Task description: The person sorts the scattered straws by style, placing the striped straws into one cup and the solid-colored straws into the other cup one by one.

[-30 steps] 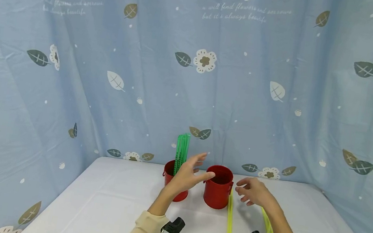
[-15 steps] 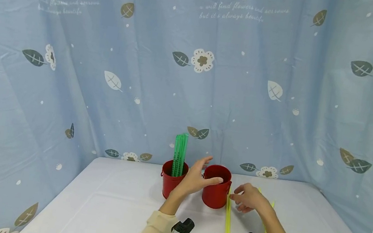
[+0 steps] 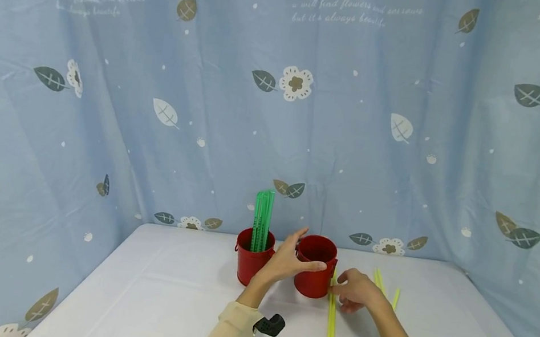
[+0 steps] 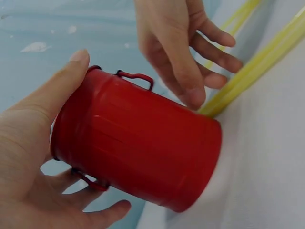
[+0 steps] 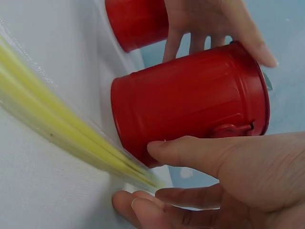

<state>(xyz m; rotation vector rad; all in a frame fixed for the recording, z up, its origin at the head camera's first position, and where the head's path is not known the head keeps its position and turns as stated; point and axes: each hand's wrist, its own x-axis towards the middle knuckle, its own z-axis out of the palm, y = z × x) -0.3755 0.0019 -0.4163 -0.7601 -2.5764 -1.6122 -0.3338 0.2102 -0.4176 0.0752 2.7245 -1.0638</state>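
Note:
A red bucket (image 3: 312, 285) with small side handles stands on the table. My left hand (image 3: 287, 261) spreads around its rim, thumb on the near side and fingers at the left handle; whether they press on it is unclear. My right hand (image 3: 359, 291) is low at the bucket's right side, its thumb (image 5: 176, 150) by the lower wall. Loosely bent fingers hang beside a bundle of long yellow sticks (image 3: 331, 335), whose far end lies against the bucket's base. No grip on the sticks shows.
Left of my left hand stands a second red bucket (image 3: 250, 263) holding upright green sticks (image 3: 262, 222). More yellow sticks (image 3: 395, 300) lie under and beyond my right forearm. A blue patterned curtain (image 3: 217, 98) hangs behind the white table (image 3: 154, 290).
My left hand has moved right, bringing its thumb across the front of the right bucket's rim. My right hand has come down and left to the bucket's side and the yellow sticks.

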